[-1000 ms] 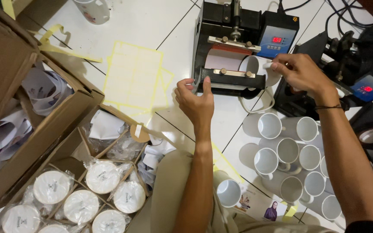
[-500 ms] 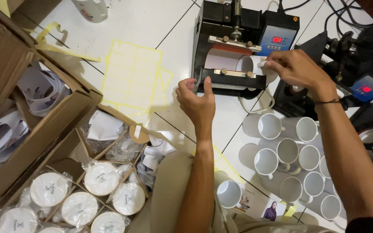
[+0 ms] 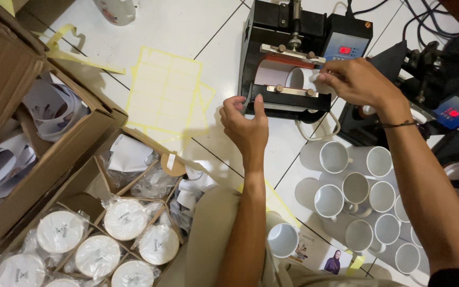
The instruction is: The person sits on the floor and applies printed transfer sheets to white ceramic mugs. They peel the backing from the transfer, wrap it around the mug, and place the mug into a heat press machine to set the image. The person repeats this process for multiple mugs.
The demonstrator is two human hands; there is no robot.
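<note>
- A cardboard box (image 3: 54,159) of wrapped white mugs (image 3: 126,219) is seen at lower left.
- A black mug heat press (image 3: 293,64) stands on the tiled floor.
- The press's front edge is gripped by the left hand (image 3: 245,125).
- A white mug (image 3: 306,79) seated in the press is pinched by the right hand (image 3: 359,82).

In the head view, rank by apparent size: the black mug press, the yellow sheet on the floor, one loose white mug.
1. black mug press
2. yellow sheet, roughly alike, so unsure
3. white mug, clearly smallest
</note>
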